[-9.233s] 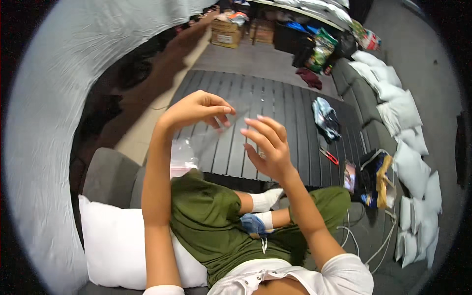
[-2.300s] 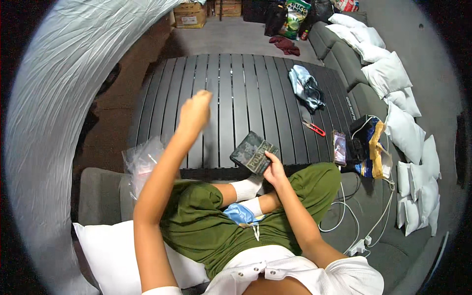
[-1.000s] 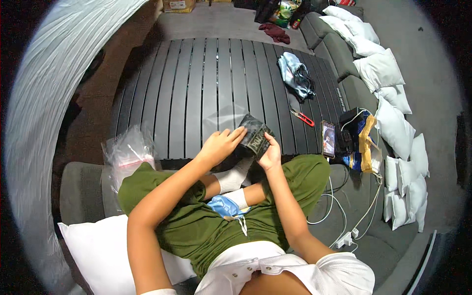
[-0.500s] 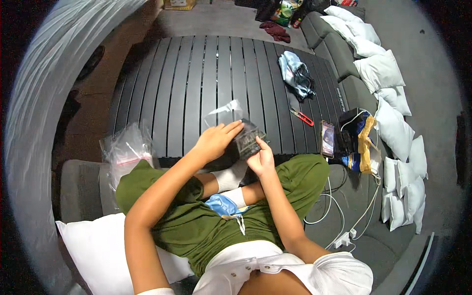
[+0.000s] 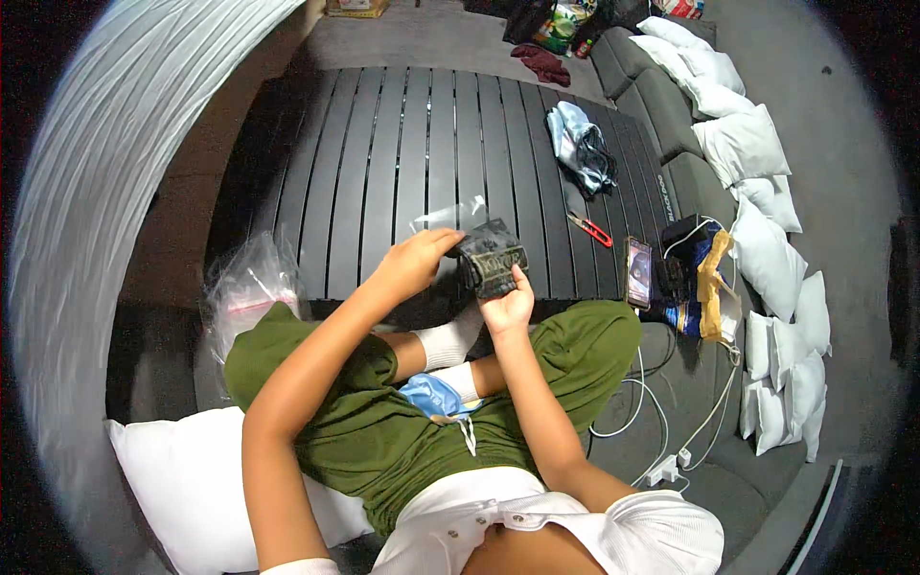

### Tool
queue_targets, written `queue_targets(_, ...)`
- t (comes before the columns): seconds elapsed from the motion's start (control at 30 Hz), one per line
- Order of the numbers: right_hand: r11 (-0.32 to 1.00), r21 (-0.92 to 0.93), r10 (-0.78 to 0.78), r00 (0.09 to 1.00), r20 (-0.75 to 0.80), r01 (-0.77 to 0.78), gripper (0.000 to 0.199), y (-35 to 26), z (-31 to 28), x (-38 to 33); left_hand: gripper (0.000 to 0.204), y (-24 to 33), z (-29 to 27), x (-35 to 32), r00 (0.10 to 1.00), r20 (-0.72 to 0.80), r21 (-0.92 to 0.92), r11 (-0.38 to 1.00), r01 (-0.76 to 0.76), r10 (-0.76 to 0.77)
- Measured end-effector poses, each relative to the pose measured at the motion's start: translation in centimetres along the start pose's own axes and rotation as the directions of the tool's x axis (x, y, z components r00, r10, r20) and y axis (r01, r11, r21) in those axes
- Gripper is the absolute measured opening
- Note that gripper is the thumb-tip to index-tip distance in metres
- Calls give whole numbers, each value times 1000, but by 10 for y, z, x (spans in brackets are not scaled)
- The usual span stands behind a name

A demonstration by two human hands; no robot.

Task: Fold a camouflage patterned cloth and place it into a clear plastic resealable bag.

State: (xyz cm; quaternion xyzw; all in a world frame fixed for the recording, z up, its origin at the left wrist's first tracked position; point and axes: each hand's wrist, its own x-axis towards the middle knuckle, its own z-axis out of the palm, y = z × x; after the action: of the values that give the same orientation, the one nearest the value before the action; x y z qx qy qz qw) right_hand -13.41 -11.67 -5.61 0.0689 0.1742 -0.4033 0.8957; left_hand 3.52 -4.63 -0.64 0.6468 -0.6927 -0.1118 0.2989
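Note:
A dark, soft-looking folded bundle with a pale pattern on its face is held over the table's near edge. Clear plastic film shows beyond it; whether the bundle lies inside the film I cannot tell. My right hand grips the bundle from below, thumb on its face. The fingers of my left hand are pressed together at the bundle's upper left edge, where the film meets it. By my left knee lies a pile of clear plastic bags. A crumpled light-blue wrapper rests in my lap.
On the black slatted table lie red-handled snips and a blue-and-black cloth bundle. A phone stands at its right corner, near white cables. White pillows line the grey sofa on the right.
The bundle has turned so its patterned face shows more clearly and has shifted slightly right. My right thumb has moved to its right side; my left hand stays at its upper left.

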Motion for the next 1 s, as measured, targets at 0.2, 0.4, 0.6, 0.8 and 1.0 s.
queue_targets(0.2,989,-56,-139,985,-106,134,38,11,-3,-1,46,9,4,1,998,-19,-16,998,59,-59)
queue_targets(0.4,984,-174,-50,995,-88,34,36,16,0,-2,46,16,4,0,994,-105,140,990,-1,16)
queue_targets(0.6,956,-279,62,991,-116,-92,27,13,7,-1,45,22,4,-3,998,15,441,896,-60,59)
queue_targets(0.8,932,-335,87,983,-164,-138,21,13,-7,7,52,18,11,-7,989,75,393,908,-144,125)
queue_targets(1.0,966,-230,86,985,-149,-120,16,-7,-31,35,47,29,16,-1,971,117,336,912,-234,206)
